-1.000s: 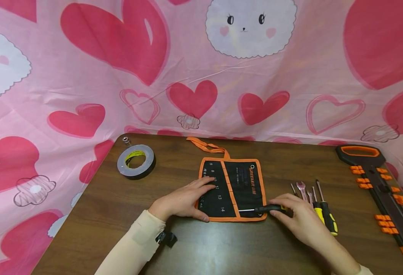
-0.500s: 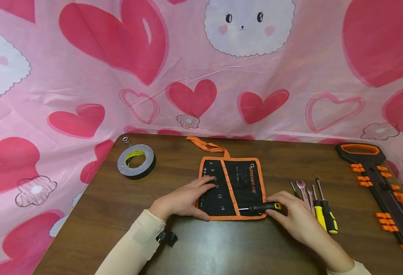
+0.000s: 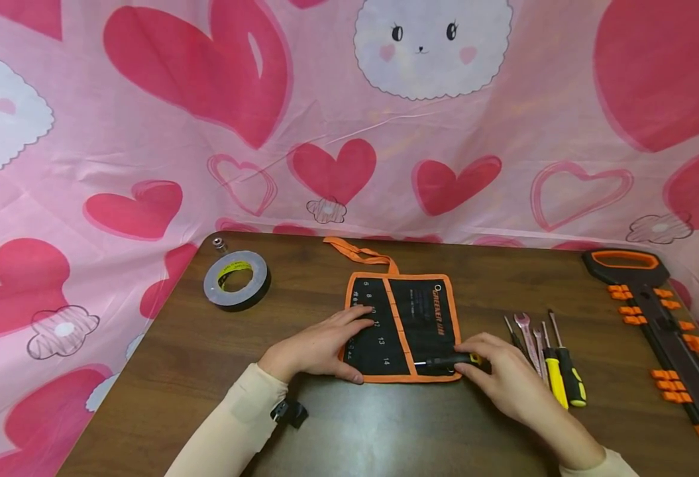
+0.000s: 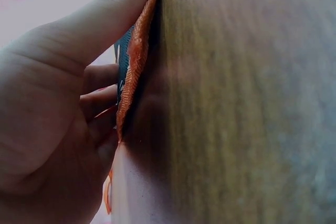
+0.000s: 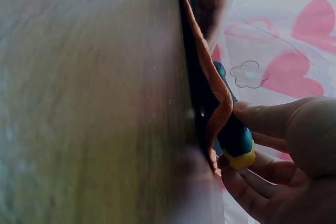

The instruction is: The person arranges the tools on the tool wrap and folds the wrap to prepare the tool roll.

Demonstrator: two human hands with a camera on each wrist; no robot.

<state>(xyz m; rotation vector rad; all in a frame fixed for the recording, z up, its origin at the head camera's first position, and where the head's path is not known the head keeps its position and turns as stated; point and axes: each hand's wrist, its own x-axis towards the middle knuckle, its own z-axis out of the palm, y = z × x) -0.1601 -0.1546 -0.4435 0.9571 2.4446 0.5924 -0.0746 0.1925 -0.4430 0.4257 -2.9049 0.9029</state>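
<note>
A black tool pouch (image 3: 427,311) with orange trim lies flat on the table, printed with numbers down its left strip. My left hand (image 3: 325,341) rests on the pouch's left side, fingers spread over the numbers and thumb along the bottom edge. A black screwdriver (image 3: 438,362) with a yellow-ringed handle end lies across the pouch's lower right, its shank passing under the orange middle band. My right hand (image 3: 501,371) holds its handle between thumb and fingers. In the right wrist view the handle (image 5: 236,137) sits beside the orange edge; the screwdriver's tip is hidden in the pocket.
Right of my right hand lie a pink-toned wrench (image 3: 525,331), a yellow screwdriver (image 3: 554,377) and a black-and-yellow screwdriver (image 3: 572,377). A black rack (image 3: 662,331) with orange clips is at far right. A tape roll (image 3: 236,279) and small metal socket (image 3: 218,244) are at left.
My right hand has moved left with the screwdriver, whose shank has slid further under the orange band. The left hand has stayed in place on the pouch.
</note>
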